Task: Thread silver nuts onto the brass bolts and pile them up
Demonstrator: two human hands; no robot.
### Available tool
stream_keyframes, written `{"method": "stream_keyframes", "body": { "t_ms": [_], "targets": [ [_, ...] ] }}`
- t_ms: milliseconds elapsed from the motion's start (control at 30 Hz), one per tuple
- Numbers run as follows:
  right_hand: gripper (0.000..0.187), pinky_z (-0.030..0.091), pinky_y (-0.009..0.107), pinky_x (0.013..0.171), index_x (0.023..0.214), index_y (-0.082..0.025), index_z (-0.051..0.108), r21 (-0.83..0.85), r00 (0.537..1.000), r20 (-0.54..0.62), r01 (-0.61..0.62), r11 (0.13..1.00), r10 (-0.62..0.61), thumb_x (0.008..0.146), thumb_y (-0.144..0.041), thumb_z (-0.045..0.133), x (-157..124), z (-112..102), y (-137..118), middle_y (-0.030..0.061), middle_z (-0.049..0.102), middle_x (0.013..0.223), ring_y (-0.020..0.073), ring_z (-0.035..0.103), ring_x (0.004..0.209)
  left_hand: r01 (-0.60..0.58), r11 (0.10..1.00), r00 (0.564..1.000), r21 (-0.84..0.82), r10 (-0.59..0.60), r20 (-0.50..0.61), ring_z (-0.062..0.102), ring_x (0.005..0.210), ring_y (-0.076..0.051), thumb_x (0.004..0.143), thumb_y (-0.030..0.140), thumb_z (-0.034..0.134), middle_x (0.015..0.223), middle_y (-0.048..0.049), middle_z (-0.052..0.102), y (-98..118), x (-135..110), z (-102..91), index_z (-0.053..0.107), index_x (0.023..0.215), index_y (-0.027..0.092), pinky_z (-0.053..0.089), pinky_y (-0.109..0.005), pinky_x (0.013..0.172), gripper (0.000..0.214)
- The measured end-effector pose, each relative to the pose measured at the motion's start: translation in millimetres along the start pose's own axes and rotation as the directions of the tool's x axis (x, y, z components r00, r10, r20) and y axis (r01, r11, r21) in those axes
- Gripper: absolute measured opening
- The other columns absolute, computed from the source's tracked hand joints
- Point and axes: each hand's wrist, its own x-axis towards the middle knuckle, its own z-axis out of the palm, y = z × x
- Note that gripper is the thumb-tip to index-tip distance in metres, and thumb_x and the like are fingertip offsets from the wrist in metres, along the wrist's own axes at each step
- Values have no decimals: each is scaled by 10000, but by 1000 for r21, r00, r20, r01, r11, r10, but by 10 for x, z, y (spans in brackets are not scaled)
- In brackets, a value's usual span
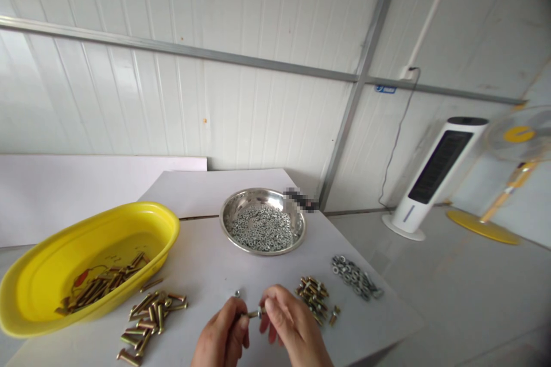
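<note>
**Both hands on one bolt at the near edge of the desk**

From my feed, I see my left hand (224, 337) pinching a brass-coloured bolt (251, 315) by its shank, thumb and fingers clenched on it. My right hand (293, 328) grips the bolt's other end with its fingertips, where a small silvery piece sits; I cannot tell if it is a nut or a washer. The bolt lies roughly level between the two hands, just above the desk (206, 264).

Left of my hands is a loose heap of bolts (150, 315), and beyond it a yellow basin (26, 292) holds more. Right of my hands is a small bolt pile (313, 293), with a silvery ring pile (355, 278) just past it. A steel bowl (297, 241) of silvery rings stands farther back, and a single small ring (236, 293) lies near my left hand.
</note>
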Motion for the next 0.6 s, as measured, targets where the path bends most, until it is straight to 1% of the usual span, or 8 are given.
{"method": "stream_keyframes", "body": {
  "t_ms": [33, 100, 167, 267, 333, 400, 433, 600],
  "targets": [
    [319, 463, 213, 548, 949, -176, 655, -14, 998, -28, 61, 998, -62, 902, -480, 571, 3, -11, -20, 48, 692, 744, 159, 634, 630, 40, 998, 999, -39, -40, 4, 508, 508, -122, 967, 458, 457, 582, 28, 577, 16, 11, 1, 515, 738, 229, 407, -186, 526, 328],
    [264, 509, 222, 625, 1074, -201, 662, -31, 986, -30, 161, 986, -162, 822, -279, 663, 10, -15, -42, 58, 716, 918, 171, 669, 741, 113, 986, 994, -122, -111, 24, 491, 471, -116, 959, 492, 456, 536, 35, 566, 35, 30, 4, 508, 726, 222, 388, -187, 496, 360],
    [252, 525, 220, 671, 995, -208, 705, -67, 973, -8, 231, 971, -232, 768, -120, 642, 17, -8, -38, 47, 717, 927, 164, 672, 755, 179, 964, 984, -197, -170, 60, 462, 438, -111, 945, 525, 465, 494, 43, 544, 43, 41, 7, 515, 720, 215, 358, -191, 468, 386],
    [237, 532, 217, 700, 887, -207, 735, -101, 969, -17, 244, 964, -247, 754, -50, 618, 22, -2, -7, 31, 723, 830, 162, 674, 736, 269, 930, 962, -250, -243, 128, 396, 409, -108, 927, 563, 476, 442, 59, 487, 45, 49, 3, 515, 698, 213, 306, -200, 440, 420],
    [187, 535, 219, 694, 899, -204, 739, -111, 975, -42, 213, 971, -219, 770, -98, 655, 21, -3, 10, 34, 732, 812, 171, 679, 731, 276, 932, 959, -237, -248, 141, 384, 410, -109, 930, 563, 470, 433, 61, 479, 46, 53, -3, 509, 688, 214, 311, -203, 450, 426],
    [94, 532, 225, 676, 885, -194, 735, -127, 980, -54, 182, 975, -190, 810, -211, 681, 17, 0, 19, 47, 736, 794, 182, 681, 721, 216, 954, 974, -209, -196, 114, 431, 438, -116, 936, 549, 468, 459, 48, 509, 40, 55, -8, 506, 687, 215, 352, -201, 488, 418],
    [116, 528, 227, 661, 867, -188, 729, -136, 984, -55, 163, 977, -172, 839, -285, 673, 16, 4, 22, 54, 736, 778, 187, 681, 712, 174, 966, 983, -189, -158, 94, 461, 459, -121, 936, 542, 472, 488, 38, 534, 34, 53, -9, 511, 696, 216, 372, -200, 506, 406],
    [521, 438, 209, 507, 652, -188, 604, -159, 998, -28, 59, 986, -64, 950, -584, 444, 2, 66, 62, 28, 626, 543, 150, 596, 513, -31, 999, 1000, 14, 31, 6, 530, 576, -151, 937, 508, 489, 662, -11, 623, -33, 9, -5, 581, 765, 230, 414, -204, 564, 339]
  ]
}}
